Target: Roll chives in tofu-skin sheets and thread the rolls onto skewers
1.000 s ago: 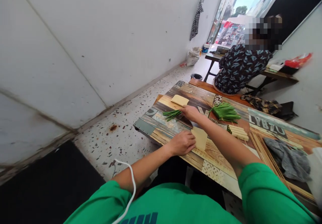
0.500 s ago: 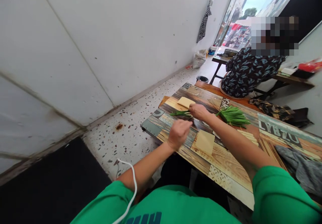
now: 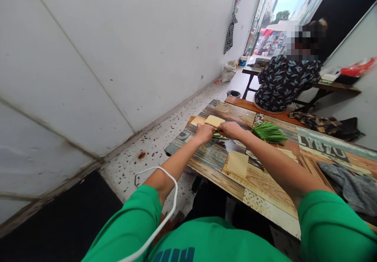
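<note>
On the patterned table (image 3: 259, 187), green stems (image 3: 220, 136) at eleven o'clock from the nearer sheet (image 3: 237, 163) are best kept aligned by left hand (image 3: 205, 132) and right hand (image 3: 232, 130), whose fingers' grip cannot be told.

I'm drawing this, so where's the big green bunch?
In the head view, the big green bunch lies right of centre on the patterned table, just right of the right hand.
</note>
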Available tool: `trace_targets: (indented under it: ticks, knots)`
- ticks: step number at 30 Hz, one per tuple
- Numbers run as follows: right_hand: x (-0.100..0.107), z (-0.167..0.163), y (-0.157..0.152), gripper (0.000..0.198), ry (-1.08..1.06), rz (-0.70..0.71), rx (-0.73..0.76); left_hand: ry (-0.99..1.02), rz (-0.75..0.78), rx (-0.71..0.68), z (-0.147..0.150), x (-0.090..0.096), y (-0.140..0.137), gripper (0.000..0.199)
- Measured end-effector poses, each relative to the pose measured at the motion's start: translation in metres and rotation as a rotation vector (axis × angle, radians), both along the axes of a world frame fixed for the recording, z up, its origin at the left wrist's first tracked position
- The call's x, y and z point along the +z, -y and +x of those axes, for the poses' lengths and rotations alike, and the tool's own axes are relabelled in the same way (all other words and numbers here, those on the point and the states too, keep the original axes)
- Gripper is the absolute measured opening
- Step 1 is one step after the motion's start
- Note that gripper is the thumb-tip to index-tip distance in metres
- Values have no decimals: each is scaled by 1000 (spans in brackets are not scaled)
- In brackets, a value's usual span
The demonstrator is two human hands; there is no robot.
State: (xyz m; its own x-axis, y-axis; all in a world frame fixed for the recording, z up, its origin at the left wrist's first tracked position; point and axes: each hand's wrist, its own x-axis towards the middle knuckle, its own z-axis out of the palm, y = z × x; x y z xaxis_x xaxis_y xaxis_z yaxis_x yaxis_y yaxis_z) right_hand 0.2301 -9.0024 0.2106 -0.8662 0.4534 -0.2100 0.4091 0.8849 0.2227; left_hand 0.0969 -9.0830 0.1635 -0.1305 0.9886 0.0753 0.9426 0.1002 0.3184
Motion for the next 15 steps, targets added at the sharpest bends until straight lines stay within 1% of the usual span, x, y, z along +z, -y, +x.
trace_targets:
  ticks: [3, 6, 8, 10, 13, 15]
  knots:
    - [-2, 1, 6, 34, -90, 36, -7, -45, 16, -15, -12, -4, -2, 27]
    - [-11, 5, 7, 33, -233, 117, -50, -77, 41, -26, -22, -17, -3, 28]
    - [-19, 11, 5, 33, -276, 122, -77, -80, 68, -44, -25, -26, -2, 29]
    - [-27, 17, 2, 36, -266, 83, -78, -79, 109, -51, -22, -35, -2, 30]
    - [-37, 23, -1, 40, -172, 17, -49, -94, 160, -63, -14, -46, -4, 30]
    - [-43, 22, -1, 31, -100, 4, -42, -106, 162, -88, -9, -52, -6, 30]
